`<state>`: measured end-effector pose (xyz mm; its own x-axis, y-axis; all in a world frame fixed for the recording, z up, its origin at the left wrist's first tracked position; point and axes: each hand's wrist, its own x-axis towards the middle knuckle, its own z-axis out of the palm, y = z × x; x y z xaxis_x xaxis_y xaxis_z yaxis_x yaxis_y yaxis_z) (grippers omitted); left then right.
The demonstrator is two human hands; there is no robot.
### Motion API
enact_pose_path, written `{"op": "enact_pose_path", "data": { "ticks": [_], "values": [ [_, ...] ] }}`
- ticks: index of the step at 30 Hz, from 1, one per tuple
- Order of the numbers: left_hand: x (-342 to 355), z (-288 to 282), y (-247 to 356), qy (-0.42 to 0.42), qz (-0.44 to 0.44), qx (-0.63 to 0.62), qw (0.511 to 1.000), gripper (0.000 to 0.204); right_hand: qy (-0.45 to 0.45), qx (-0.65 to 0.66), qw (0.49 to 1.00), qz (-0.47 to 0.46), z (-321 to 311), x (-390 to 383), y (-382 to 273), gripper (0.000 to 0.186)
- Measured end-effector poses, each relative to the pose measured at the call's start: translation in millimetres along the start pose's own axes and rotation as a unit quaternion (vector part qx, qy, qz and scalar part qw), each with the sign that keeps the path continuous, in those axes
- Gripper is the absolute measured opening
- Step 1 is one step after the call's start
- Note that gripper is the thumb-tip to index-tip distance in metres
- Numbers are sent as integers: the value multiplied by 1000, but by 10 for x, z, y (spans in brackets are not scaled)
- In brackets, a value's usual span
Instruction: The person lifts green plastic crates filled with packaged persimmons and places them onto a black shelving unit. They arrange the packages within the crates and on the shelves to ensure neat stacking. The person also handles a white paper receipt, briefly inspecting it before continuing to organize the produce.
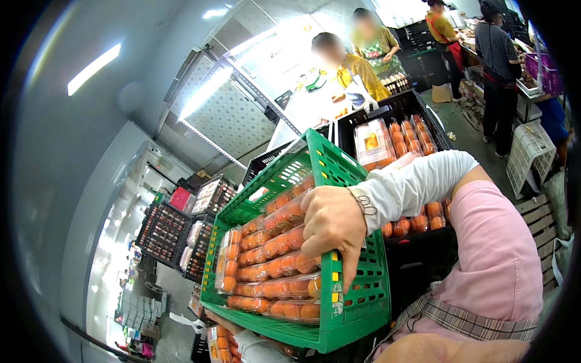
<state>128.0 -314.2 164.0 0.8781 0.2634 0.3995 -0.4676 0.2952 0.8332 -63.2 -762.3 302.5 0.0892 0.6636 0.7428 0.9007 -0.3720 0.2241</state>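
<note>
A green plastic crate (357, 320) is tilted on its side in front of me, its open top facing left. Stacked in it are several long clear plastic packs (275, 248) of round orange fruit. My right hand (336, 224), with a thin band at the wrist, is closed over the crate's near right rim, fingers bent over the edge. Below the crate's lower left side is my left hand (219, 320), its grey sleeve showing under the crate. The crate hides its fingers, so whether it grips cannot be told.
Behind the green crate stands a black crate (437, 124) with more fruit packs. Stacked dark crates (163, 227) of packs are at left. Two people are beyond a white table (305, 109); two more work at far right. A white crate (531, 151) and a wooden pallet (538, 227) lie right.
</note>
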Motion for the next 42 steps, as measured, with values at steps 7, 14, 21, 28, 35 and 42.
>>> {"op": "enact_pose_path", "data": {
  "ticks": [7,14,21,28,35,42],
  "values": [
    [305,-51,-194,-25,170,200,965,45,0,-8,1000,29,27,-10,-27,62],
    [1055,-1187,-388,-150,320,473,807,46,18,1,1000,7,62,-3,101,66],
    [1179,-696,-91,-6,500,438,747,54,63,3,997,-46,-13,-27,406,70],
    [511,1106,563,52,105,93,989,72,32,89,993,72,-314,54,1277,65],
    [251,1323,196,21,372,408,833,73,123,50,983,-123,-716,-749,1413,69],
    [-580,1945,598,-46,370,329,868,73,17,-30,999,-28,-1135,-1425,626,47]
  ]
}}
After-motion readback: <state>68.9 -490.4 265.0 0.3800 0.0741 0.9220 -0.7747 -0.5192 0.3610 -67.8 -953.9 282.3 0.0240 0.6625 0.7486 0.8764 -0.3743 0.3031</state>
